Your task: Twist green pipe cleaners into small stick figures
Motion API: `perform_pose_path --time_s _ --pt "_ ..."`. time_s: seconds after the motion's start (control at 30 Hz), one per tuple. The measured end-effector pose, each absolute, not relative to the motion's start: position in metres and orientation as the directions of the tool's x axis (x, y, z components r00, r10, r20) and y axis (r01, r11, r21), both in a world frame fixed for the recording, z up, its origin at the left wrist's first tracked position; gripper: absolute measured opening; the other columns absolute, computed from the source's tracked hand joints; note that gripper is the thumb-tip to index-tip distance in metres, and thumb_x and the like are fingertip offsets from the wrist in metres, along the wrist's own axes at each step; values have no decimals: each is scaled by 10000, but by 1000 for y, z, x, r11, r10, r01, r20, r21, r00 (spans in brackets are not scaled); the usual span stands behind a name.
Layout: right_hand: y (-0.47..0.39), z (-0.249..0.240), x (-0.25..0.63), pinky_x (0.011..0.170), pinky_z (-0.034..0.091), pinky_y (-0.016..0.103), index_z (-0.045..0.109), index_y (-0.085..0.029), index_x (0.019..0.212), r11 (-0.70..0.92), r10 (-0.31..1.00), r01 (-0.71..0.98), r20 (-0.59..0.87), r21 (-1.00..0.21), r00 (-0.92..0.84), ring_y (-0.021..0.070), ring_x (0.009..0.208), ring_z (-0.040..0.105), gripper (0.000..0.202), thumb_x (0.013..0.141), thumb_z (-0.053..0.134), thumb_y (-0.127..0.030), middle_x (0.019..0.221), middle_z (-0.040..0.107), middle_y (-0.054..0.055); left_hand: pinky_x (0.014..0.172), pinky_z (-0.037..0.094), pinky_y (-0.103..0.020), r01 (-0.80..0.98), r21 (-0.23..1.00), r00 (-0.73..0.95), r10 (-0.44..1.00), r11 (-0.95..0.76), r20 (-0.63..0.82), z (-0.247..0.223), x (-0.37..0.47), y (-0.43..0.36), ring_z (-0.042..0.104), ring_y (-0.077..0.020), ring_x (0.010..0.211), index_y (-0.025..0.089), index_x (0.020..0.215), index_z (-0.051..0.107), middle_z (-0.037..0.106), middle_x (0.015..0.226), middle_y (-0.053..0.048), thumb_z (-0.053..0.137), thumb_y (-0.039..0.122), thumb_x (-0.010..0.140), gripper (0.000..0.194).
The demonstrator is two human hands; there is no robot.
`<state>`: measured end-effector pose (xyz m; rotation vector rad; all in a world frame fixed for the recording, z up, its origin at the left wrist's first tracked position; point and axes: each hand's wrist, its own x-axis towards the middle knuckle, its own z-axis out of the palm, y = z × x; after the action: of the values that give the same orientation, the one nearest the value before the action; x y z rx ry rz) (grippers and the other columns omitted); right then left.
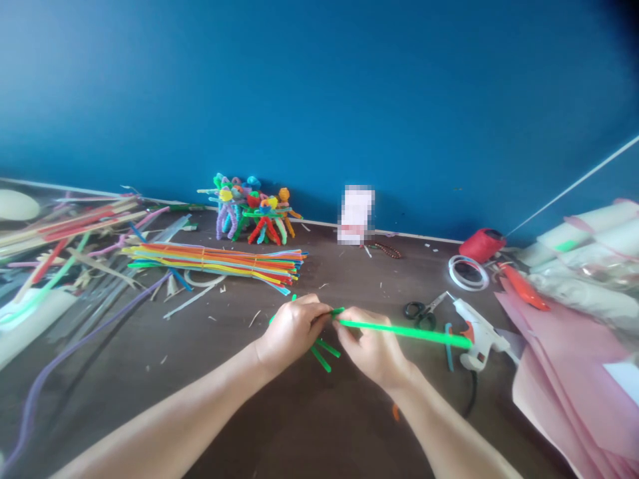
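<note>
While loose sticks and a curving purple strip spread over the far left of the dark table, a banded bundle of coloured stems lies nearly crosswise beside them, just in front of a cluster of small fuzzy figures near the blue wall. Next comes the left hand, thumb and fingers pinched together on green stems; short green ends stick out below it, slanting down to the right, and others show behind its knuckles. The right hand, fingertips almost meeting the left's, pinches a long green stem near its left end. That stem is straight, its long axis running left to right with a slight downward slope, and it passes across the right hand toward the white glue gun. Its free end overlaps the gun in view; whether they touch, I cannot tell. Scissors lie open just beyond the stem, and pink sheets fill the right edge.
</note>
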<state>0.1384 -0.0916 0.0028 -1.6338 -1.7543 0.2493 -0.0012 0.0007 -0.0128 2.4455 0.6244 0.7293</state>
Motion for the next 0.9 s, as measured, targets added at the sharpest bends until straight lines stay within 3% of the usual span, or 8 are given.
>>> perform_pose_path --time_s 0.2,0.4,0.63,0.9 --pt "-87 3 141 655 418 247 593 -169 699 151 911 627 354 -764 212 144 684 538 127 780 509 -221 722 575 36 580 420 -213 344 362 843 455 -866 286 -7 -3 -4 563 -125 653 187 785 631 561 708 -19 430 223 822 207" --pt "-80 -3 147 421 352 184 545 -164 669 -101 946 160 -45 -982 320 71 441 421 136 724 574 -284 521 472 -52 591 416 -207 243 324 865 355 -915 354 -10 -4 -4 567 -118 684 193 868 614 568 742 -23 364 273 861 263" --pt "-76 -9 149 333 306 155 530 -148 634 -207 942 -297 -271 -932 196 40 356 379 189 641 658 -287 456 445 -77 582 392 -199 156 313 829 296 -937 474 -8 -5 -7 536 -103 658 182 830 612 560 713 -16 389 231 856 230" --pt "-77 -8 147 297 314 165 498 -159 606 -296 922 -475 -378 -829 84 56 286 411 228 601 683 -291 396 488 -71 620 425 -191 60 397 745 306 -916 592 -7 -4 -8 548 -97 681 157 821 606 585 738 -36 443 173 826 163"
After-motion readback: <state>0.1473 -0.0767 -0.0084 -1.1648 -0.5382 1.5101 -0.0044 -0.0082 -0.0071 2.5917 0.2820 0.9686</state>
